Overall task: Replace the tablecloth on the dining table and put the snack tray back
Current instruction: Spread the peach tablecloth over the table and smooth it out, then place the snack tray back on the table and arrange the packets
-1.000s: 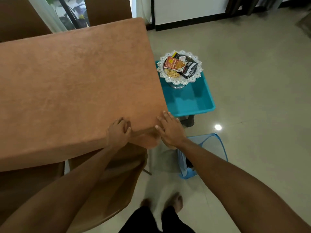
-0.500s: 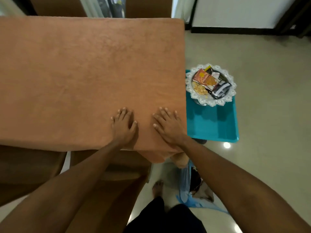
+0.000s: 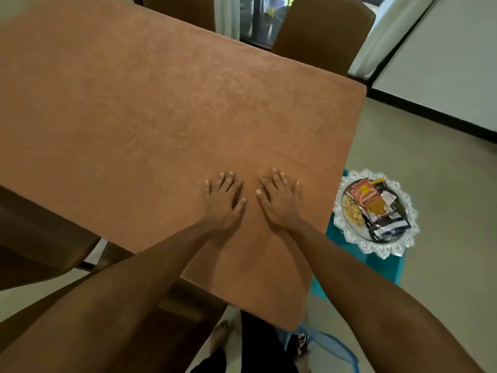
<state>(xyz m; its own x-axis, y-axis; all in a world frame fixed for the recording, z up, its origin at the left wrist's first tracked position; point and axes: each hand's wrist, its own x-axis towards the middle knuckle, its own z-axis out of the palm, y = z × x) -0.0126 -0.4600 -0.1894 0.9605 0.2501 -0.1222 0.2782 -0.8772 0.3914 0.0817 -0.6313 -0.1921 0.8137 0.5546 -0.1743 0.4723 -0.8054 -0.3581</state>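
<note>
An orange-brown tablecloth [image 3: 150, 125] covers the dining table and hangs over its near edge. My left hand [image 3: 224, 203] and my right hand [image 3: 279, 203] lie flat on the cloth side by side, palms down, fingers spread, holding nothing. The snack tray [image 3: 387, 244], a silver dish with a lacy rim, holds snack packets and nuts. It stands on a teal stool [image 3: 376, 267] to the right of the table, below table height.
Brown chairs stand at the far side [image 3: 320, 33] and tucked under the near edge [image 3: 40, 238]. A blue mesh laundry basket [image 3: 325, 343] sits on the floor by my feet. Beige tiled floor [image 3: 443, 162] spreads to the right.
Both hands have slid from the near corner of the table further onto the cloth, flat on top. My view has swung left and closer over the table.
</note>
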